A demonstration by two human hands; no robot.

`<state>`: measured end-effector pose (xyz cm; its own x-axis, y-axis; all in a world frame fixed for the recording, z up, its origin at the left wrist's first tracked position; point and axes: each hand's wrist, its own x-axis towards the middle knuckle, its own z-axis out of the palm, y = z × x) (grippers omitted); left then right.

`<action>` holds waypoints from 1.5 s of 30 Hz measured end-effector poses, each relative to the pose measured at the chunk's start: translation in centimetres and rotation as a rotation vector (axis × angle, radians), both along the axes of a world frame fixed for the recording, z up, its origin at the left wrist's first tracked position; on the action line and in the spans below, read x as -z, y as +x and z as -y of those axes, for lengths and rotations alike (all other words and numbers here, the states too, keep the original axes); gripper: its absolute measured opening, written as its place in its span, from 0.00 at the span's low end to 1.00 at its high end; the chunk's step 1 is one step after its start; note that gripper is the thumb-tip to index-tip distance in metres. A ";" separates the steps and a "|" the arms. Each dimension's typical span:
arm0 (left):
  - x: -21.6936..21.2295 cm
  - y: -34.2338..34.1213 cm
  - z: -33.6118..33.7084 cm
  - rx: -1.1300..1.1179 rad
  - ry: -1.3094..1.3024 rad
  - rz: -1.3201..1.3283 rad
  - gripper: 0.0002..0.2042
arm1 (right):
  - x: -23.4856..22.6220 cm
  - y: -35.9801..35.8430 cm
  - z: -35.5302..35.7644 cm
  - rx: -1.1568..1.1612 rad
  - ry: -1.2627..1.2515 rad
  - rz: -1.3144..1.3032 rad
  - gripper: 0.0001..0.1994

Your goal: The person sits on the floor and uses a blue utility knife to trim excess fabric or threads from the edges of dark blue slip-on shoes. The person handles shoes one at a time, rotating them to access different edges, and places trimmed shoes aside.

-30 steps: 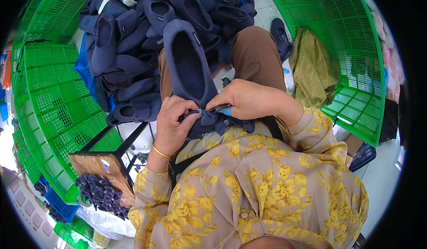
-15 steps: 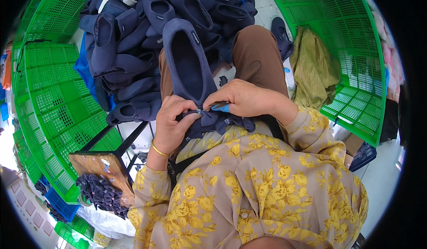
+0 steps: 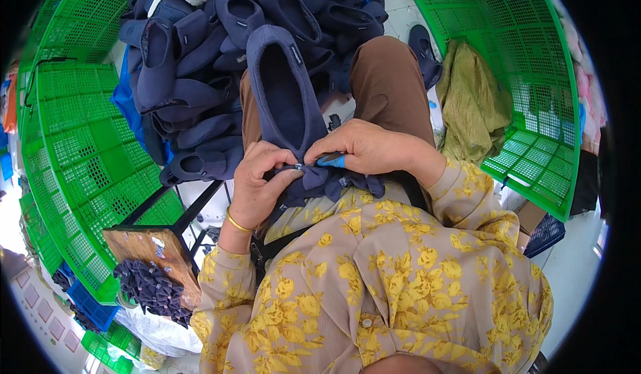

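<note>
A navy slipper (image 3: 304, 100) rests between my knees, its toe pointing away and its near end at my fingertips. Against that near end lies a small navy fabric bow (image 3: 312, 177). My left hand (image 3: 262, 179) is closed, thumb and forefinger pinching the bow at the slipper's edge. From the right, my right hand (image 3: 364, 148) is closed too, its fingertips pinched on the slipper's near edge beside the left ones. Something dark with a bright blue part (image 3: 332, 161) shows under its fingers; I cannot make out what. More navy bows (image 3: 360, 181) lie in my lap.
Beyond my knees is a heap of navy slippers (image 3: 193, 100). Green plastic crates (image 3: 73, 153) stand at left, another green crate (image 3: 521, 53) at right with an olive cloth (image 3: 471, 100). A wooden-topped stool (image 3: 137, 244) at lower left bears a pile of navy bows (image 3: 152, 287).
Hardly anything differs. The slipper's toe has shifted very slightly, and both hands keep their pinch at the same spot.
</note>
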<state>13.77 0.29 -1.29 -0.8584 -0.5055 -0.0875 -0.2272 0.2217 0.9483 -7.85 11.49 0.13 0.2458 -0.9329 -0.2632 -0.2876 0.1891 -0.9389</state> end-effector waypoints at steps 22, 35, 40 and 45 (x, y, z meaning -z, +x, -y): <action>-0.2 0.0 0.5 0.034 0.053 0.034 0.08 | 0.7 -0.1 -0.1 -0.024 -0.047 0.044 0.26; -0.1 0.0 0.8 0.068 0.036 0.046 0.08 | 1.1 0.8 -0.2 0.046 -0.098 -0.018 0.22; 0.0 -0.1 0.5 0.059 0.022 0.037 0.08 | 1.0 1.1 -0.3 0.061 -0.105 -0.077 0.18; -0.3 -0.3 0.2 0.041 0.003 0.032 0.08 | 1.1 1.6 -0.4 0.059 -0.136 -0.137 0.12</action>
<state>13.46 0.07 -1.02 -0.8754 -0.4692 -0.1163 -0.2477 0.2287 0.9414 -6.30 11.92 -1.01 0.1599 -0.9739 -0.1614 -0.4069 0.0839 -0.9096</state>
